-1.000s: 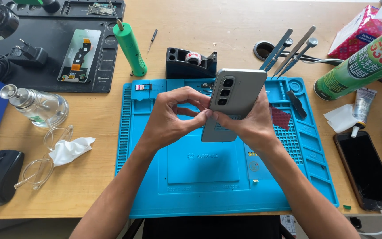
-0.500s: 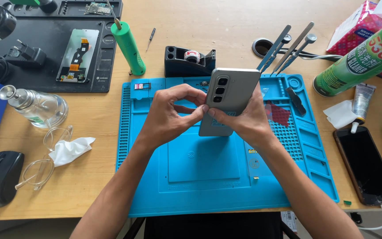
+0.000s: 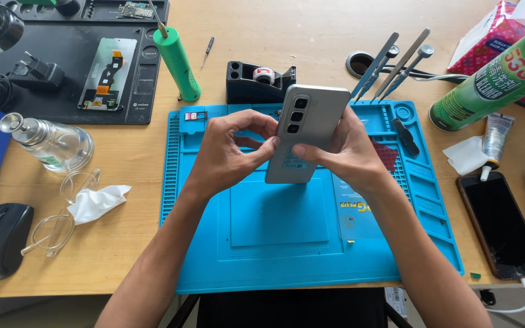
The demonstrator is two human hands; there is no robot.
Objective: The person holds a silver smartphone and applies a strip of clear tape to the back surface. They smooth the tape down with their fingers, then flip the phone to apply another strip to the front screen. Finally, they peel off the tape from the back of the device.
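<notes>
Grey phone (image 3: 308, 133) held above blue mat (image 3: 287, 243), back with three lenses up. Right hand (image 3: 350, 152) closed round its right edge; left hand (image 3: 229, 152) pinching its left edge. Tape dispenser (image 3: 256, 82) just behind.

Silver phone (image 3: 307, 132) with 3 rear lenses, back up, tilted above the mat

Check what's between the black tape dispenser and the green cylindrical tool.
Head view: bare wooden desk between the black tape dispenser and green cylindrical tool; a small screwdriver lies just behind.
</notes>
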